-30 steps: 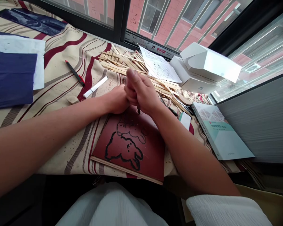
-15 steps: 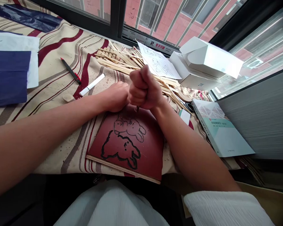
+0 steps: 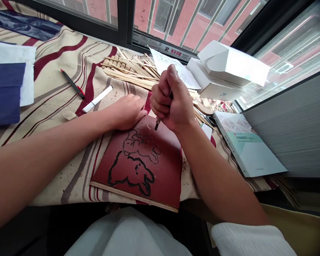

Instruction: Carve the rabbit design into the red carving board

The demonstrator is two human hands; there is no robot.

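A dark red wooden board [image 3: 165, 177] lies tilted on the cloth in front of me, with two black outline drawings of long-eared animals on it. My right hand [image 3: 173, 101] is a fist, thumb on top, round a carving gouge [image 3: 157, 124]. Its metal tip points down just above the far part of the board, near a small pale curl. The handle is mostly hidden in the fist. At the board's far left edge rests my left hand [image 3: 128, 112], palm down, fingers stretched forward and thumb by the edge, holding nothing.
On the striped cloth [image 3: 77, 156] lie a white marker [image 3: 97, 99], a black-and-red pen [image 3: 72, 84] and dark blue sheets [image 3: 5, 94]. Thin wood strips [image 3: 133, 67], a drawing on paper [image 3: 173, 67] and a white box [image 3: 218, 83] are by the window. A book [image 3: 249, 144] lies right.
My right fist has lifted slightly and come nearer, baring the gouge's metal tip and a pale curl on the board. The view has shifted a little; my left hand stays at the board's edge.
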